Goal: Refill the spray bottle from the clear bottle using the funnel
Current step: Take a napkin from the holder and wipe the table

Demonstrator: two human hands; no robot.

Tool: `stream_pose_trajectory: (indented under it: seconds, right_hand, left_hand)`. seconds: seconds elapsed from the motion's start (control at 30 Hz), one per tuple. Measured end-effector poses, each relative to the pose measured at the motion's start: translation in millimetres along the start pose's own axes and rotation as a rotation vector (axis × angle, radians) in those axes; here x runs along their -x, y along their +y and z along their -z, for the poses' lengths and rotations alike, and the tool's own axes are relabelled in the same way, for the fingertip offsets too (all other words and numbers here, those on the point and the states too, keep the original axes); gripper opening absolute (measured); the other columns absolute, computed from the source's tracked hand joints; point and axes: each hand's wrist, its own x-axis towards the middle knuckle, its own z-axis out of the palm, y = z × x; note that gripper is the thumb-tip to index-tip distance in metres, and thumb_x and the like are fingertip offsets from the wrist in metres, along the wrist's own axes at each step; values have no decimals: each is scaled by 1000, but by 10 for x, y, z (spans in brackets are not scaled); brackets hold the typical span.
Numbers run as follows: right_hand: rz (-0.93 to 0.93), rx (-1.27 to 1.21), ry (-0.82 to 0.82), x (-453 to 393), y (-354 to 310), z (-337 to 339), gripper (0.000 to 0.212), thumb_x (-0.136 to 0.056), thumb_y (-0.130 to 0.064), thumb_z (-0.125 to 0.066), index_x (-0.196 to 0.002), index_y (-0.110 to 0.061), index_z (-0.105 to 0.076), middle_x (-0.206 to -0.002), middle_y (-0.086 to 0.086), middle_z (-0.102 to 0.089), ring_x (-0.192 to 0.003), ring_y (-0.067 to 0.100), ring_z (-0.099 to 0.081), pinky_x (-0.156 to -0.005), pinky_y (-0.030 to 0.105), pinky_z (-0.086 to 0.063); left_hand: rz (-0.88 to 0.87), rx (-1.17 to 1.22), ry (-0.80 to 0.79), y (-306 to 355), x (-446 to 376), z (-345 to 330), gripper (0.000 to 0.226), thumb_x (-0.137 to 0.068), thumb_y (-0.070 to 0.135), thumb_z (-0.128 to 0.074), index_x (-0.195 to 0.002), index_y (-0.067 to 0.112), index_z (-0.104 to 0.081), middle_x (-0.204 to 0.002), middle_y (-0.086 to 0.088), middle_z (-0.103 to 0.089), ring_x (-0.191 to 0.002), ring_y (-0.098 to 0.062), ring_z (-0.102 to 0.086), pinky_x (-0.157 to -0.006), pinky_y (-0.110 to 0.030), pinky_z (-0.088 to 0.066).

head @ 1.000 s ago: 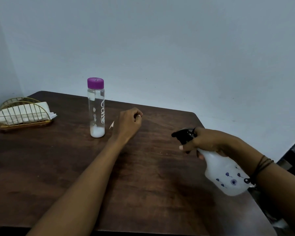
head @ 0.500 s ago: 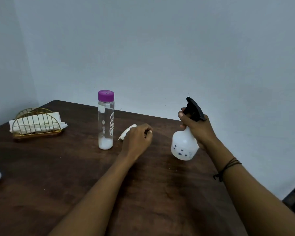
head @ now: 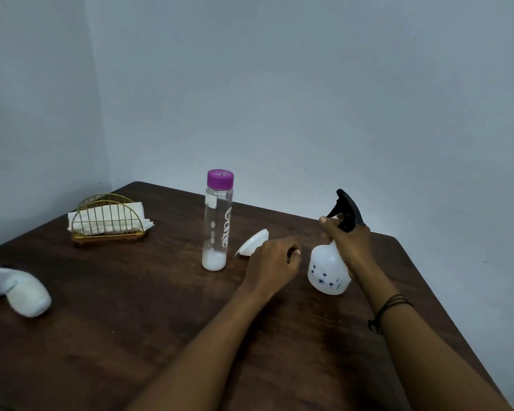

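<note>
Pale blue-grey walls (head: 309,99) meeting in a corner; dark brown wooden table (head: 131,336) set against them.

Item: white rounded object (head: 21,295), lying at the table's left edge, cut off by the frame; I cannot tell what it is.

Item: gold wire napkin holder (head: 109,219), far left, upright, with white napkins (head: 107,216) standing inside it.

Item: clear bottle (head: 217,221), upright, purple cap (head: 220,178) on, a little white liquid at the bottom. Stands near the table's middle, just left of the funnel.

Item: spray bottle (head: 327,271), white with small blue flower prints, black trigger head (head: 346,210) attached. Tilted, its base looks to be resting on the table, right of centre.

Item: my right hand (head: 349,243), fingers curled round the spray bottle's neck below the trigger head, index finger wrapped across the front. Black cords (head: 389,307) round the wrist.

Item: my left hand (head: 272,266), resting on the table between the two bottles, just beside the spray bottle. Fingers curled in loosely; whether they pinch the funnel's stem I cannot tell, as the hand covers it.

Item: funnel (head: 254,246), white, lying on its side, wide mouth tipped toward the clear bottle, narrow end hidden behind my left hand.
</note>
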Motion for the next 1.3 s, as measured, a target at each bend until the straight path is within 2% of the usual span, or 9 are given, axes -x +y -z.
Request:
stream_pose_trajectory:
  seconds: [0.1, 0.17, 0.3, 0.47, 0.7, 0.8, 0.93, 1.07, 1.3]
  right_hand:
    - [143, 164, -6, 68, 126, 17, 42, -84, -41, -74, -115, -18, -58, -110, 5, -61, -101, 15, -61, -83, 29, -48]
    - [148, 269, 159, 259, 213, 7, 60, -86, -50, -67, -132, -17, -47, -134, 8, -49, -125, 23, -49, -100, 37, -45]
    - [537, 500, 413, 718, 184, -109, 42, -89, -40, -55, -117, -9, -56, -115, 12, -56, -105, 29, -53, -87, 51, -47]
    - [789, 430, 349, 854, -258, -410, 24, -89, -23, -58, -103, -4, -64, -101, 9, -64, -96, 23, -56, -85, 36, -47]
    - [1010, 370, -66, 1047, -822, -1336, 10, -91, -8, -55, -90, -7, -65, -87, 7, -64, -79, 17, -56, -71, 28, -46]
    - [965, 342, -186, 1113, -980, -1838, 13, -95, -10, -52, -96, -10, -65, -92, 4, -65, -82, 14, -57, -74, 21, -44]
    - [793, 382, -339, 1068, -1079, -2464, 19, -101, -18, -46, -107, -12, -63, -102, 3, -63, -88, 15, -59, -74, 29, -48]
    - [649, 470, -398, 824, -982, -2968, 14, -99, -15, -48, -99, -11, -61, -97, 4, -63, -85, 17, -57, -68, 29, -43]
    - [415, 503, -509, 462, -629, -3464, 17, -97, -6, -49, -102, -7, -64, -105, 10, -67, -96, 24, -61, -80, 38, -53]
  left_hand:
    - [10, 11, -2, 5, 5, 29, 14, -94, 21, -58, -93, 16, -71, -87, 3, -74, -74, -9, -64, -61, -22, -50]
    - [16, 19, 23, 17, -7, 71, 14, -93, 21, -58, -90, 16, -71, -84, 3, -74, -72, -9, -64, -61, -27, -52]
    - [-15, 30, 72, 60, -49, 185, 14, -93, 21, -59, -92, 17, -71, -84, 4, -72, -72, -6, -60, -59, -15, -44]
    - [-100, 81, 115, 64, -14, 444, 12, -93, 20, -59, -94, 16, -71, -84, 3, -73, -73, -9, -65, -69, -35, -56]
    - [-141, 29, 330, -366, 113, 1357, 15, -89, 16, -57, -93, 12, -72, -86, -2, -74, -74, -15, -68, -65, -39, -55]
    - [-77, -65, 384, -633, 135, 1830, 19, -87, 17, -54, -94, 12, -72, -87, -1, -74, -76, -13, -66, -68, -35, -55]
    - [84, -165, 448, -1081, 83, 2344, 12, -90, 15, -60, -93, 14, -72, -87, -1, -75, -79, -17, -68, -74, -32, -54]
    - [267, -246, 525, -1515, 14, 2727, 15, -94, 12, -59, -102, 11, -71, -99, -5, -75, -89, -18, -68, -77, -26, -49]
    - [460, -355, 382, -2209, -59, 2858, 19, -94, 14, -62, -112, 12, -69, -114, -8, -70, -105, -23, -63, -85, -33, -55]
